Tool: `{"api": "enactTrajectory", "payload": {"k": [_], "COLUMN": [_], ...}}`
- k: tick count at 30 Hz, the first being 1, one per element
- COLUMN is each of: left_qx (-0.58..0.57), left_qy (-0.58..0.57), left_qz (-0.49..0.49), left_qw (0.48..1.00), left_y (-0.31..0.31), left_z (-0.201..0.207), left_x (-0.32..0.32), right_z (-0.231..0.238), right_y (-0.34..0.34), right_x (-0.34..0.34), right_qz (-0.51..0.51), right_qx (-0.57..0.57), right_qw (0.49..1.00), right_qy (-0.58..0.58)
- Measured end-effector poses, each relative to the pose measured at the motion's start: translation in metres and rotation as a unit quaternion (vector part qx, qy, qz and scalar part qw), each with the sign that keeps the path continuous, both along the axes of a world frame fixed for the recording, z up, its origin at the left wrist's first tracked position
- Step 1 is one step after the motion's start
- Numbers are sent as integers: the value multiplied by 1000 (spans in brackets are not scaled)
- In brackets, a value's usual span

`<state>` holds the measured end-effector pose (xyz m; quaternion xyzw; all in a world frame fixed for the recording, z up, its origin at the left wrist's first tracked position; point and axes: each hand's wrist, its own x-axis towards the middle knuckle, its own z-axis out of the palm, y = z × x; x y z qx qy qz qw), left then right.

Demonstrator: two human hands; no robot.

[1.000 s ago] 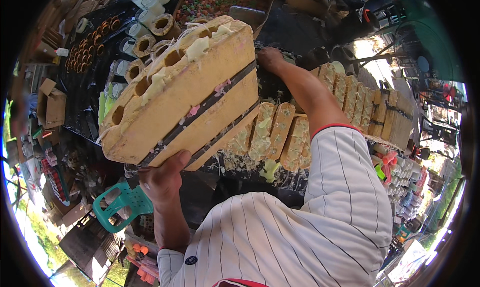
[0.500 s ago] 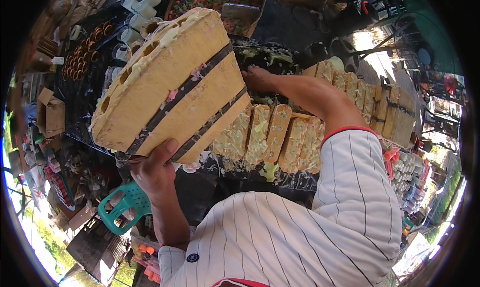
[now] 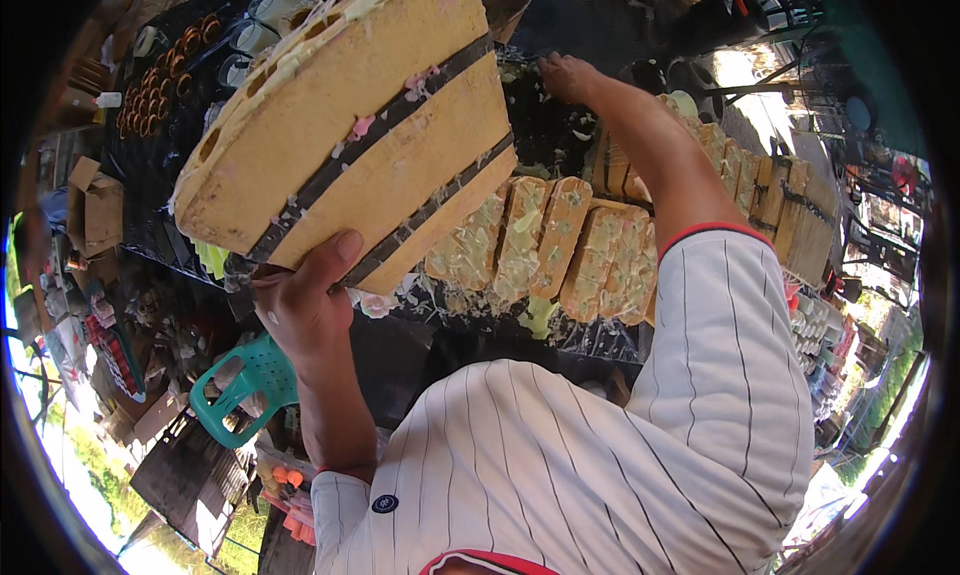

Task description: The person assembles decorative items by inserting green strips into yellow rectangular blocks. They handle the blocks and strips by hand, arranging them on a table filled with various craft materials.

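Observation:
My left hand point(image 3: 310, 295) grips the lower edge of a big tan mould block point(image 3: 350, 125), thumb on its near face, fingers hidden behind. Two dark straps run round the block. Its upper left edge has holes crusted with pale green, wax-like residue, and pink flakes cling to a strap. My right hand point(image 3: 566, 78) reaches to the far side of the dark tabletop point(image 3: 540, 125), fingers curled down among pale scraps. Whatever is in those fingers cannot be made out. A row of similar moulds point(image 3: 520, 240), coated with pale green residue, stands between my arms.
More strapped moulds point(image 3: 790, 205) stand at the right. Brown ring-shaped pieces point(image 3: 150, 110) and white cups point(image 3: 255, 35) sit at the far left. A green plastic stool point(image 3: 265, 370) is left of my body, and a cardboard box point(image 3: 95, 210) lies beyond it.
My right hand has moved farther away and to the right across the tabletop. The held mould block appears higher in view, still in my left hand.

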<state>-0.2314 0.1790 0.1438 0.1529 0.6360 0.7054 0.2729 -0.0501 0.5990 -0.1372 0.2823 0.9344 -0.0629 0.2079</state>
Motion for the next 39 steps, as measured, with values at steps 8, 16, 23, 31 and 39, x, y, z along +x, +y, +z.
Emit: {"api": "enactTrajectory", "payload": {"k": [8, 16, 23, 31, 39], "left_qx": [37, 44, 10, -14, -35], "left_qy": [2, 27, -9, 85, 145], "left_qz": [-5, -19, -11, -50, -93], "left_qw": [999, 998, 1000, 995, 984], "left_y": [11, 9, 17, 11, 5], "left_z": [1, -5, -6, -8, -14], "left_x": [5, 10, 11, 7, -17], "right_z": [19, -3, -7, -9, 22], "right_y": [8, 18, 5, 5, 2], "right_x": [-2, 14, 3, 0, -3], "right_qz": [173, 240, 297, 285, 189], "right_qx": [27, 81, 42, -20, -12], "right_qw": [982, 965, 952, 958, 981], "right_qy": [-71, -75, -54, -24, -50]}}
